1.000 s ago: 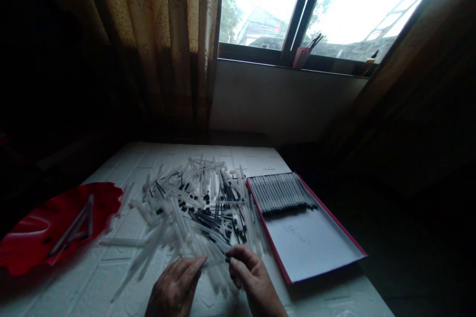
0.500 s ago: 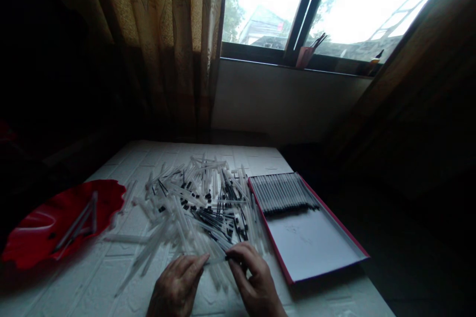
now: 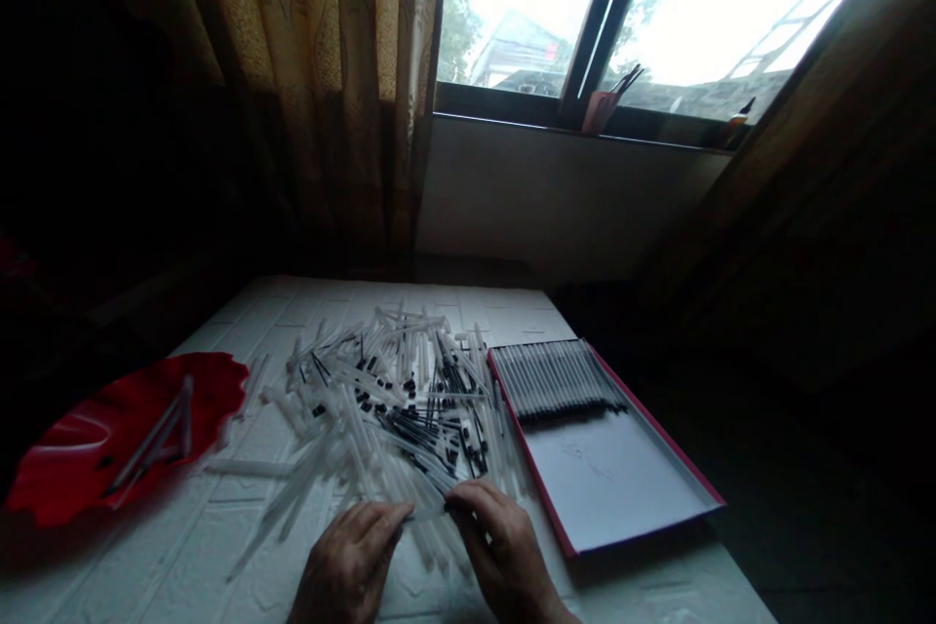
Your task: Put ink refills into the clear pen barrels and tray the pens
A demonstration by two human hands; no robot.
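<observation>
Near the front of the table, my left hand is closed in a pinch on one end of a clear pen barrel. My right hand pinches its other end, where a small dark piece shows at the fingertips. The barrel lies level between the two hands. Just beyond them spreads a loose pile of clear pen barrels, with thin dark refills and small black end pieces among them. Right of my right hand lies a shallow red-edged box lid, a row of assembled pens along its far half.
A red scalloped bowl with a few pen parts stands at the left of the white brick-patterned table. Behind the table are a curtain and a window, with a pink holder on the sill.
My right hand and wrist have shifted very slightly to the right. Both hands keep their pinch on the barrel, and the pile and box lid look the same.
</observation>
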